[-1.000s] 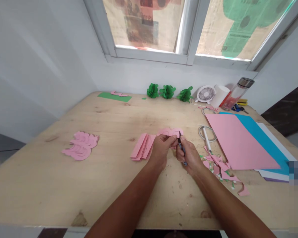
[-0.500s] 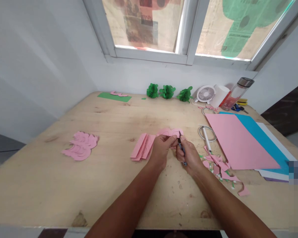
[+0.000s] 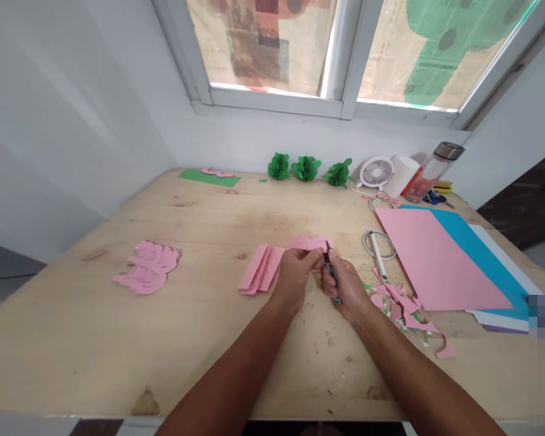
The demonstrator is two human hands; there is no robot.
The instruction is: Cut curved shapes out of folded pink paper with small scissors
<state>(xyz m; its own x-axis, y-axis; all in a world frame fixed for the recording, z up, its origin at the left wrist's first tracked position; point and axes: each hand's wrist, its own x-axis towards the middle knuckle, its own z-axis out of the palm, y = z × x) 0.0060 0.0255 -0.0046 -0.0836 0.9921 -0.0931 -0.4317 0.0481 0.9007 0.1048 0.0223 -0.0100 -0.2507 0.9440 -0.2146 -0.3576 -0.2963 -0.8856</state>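
My left hand pinches the near edge of a pink paper piece with scalloped outlines, at the middle of the table. Close beside it, my right hand is closed around a dark-handled cutting tool, apparently scissors, whose dark tip lies against the paper's right end. Folded pink paper strips lie just left of my left hand. Farther left is a pile of cut pink scalloped shapes. Fingers hide part of the held paper.
Pink and green scraps and a white pen lie right of my hands. Beyond them are pink and blue sheets. Green paper balls, a small fan and a bottle stand along the wooden table's back.
The cutting tool's tip has shifted slightly left at the right end of the held paper. Both hands remain almost in the same place.
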